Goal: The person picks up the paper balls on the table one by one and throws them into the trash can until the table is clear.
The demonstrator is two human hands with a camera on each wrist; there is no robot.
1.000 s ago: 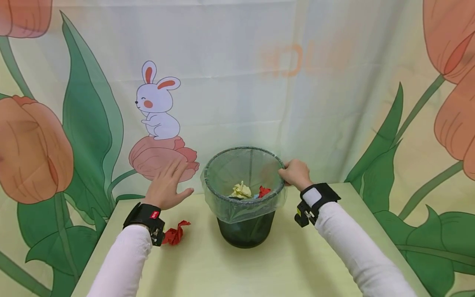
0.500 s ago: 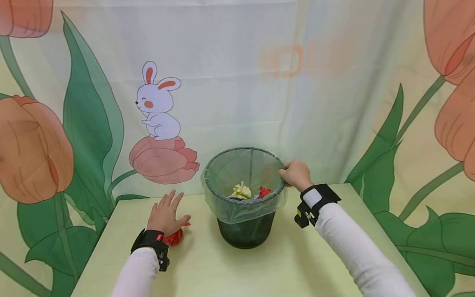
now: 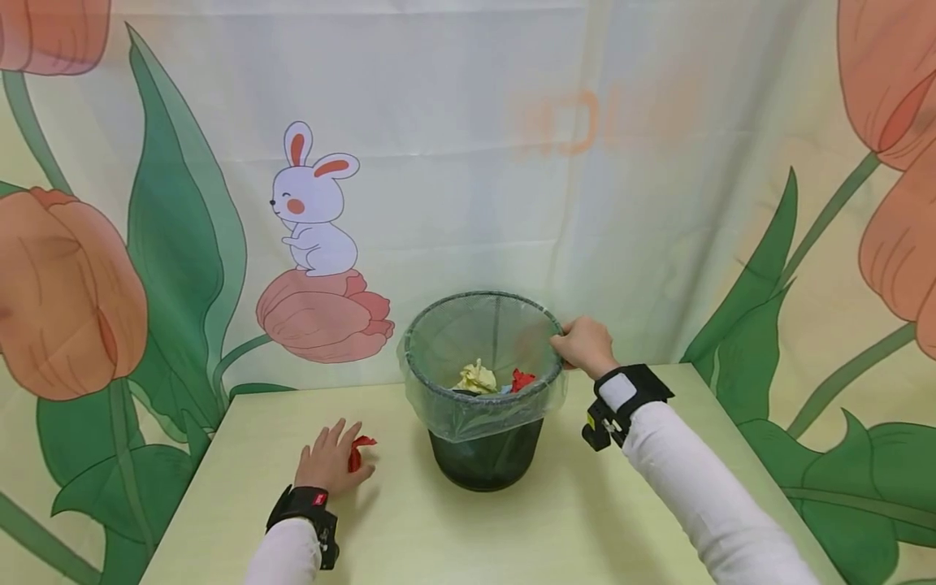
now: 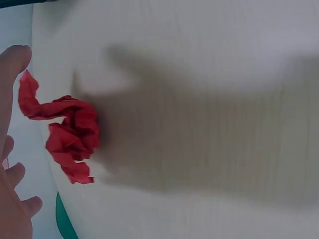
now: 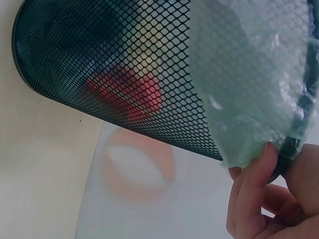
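A dark mesh wastebasket (image 3: pixel 483 459) stands on the table, its rim lined with a translucent plastic bag (image 5: pixel 249 74). My right hand (image 3: pixel 586 345) grips the rim at its right side, fingers and thumb curled over bag and edge. Inside lie a crumpled yellow paper (image 3: pixel 477 378) and a crumpled red paper (image 3: pixel 522 379), with a bit of something blue beside them. Left of the basket, a loose ball of red crumpled paper (image 4: pixel 75 132) rests on the table. My left hand (image 3: pixel 329 463) is over it with fingers spread, partly hiding it in the head view.
The pale yellow table (image 3: pixel 468 544) ends at a fabric backdrop (image 3: pixel 453 162) printed with tulips and a rabbit. Each wrist wears a black strap with a small camera.
My left hand has come down and back toward me, from beyond the loose red paper to right over it. The right hand keeps its hold on the rim; the basket stays put.
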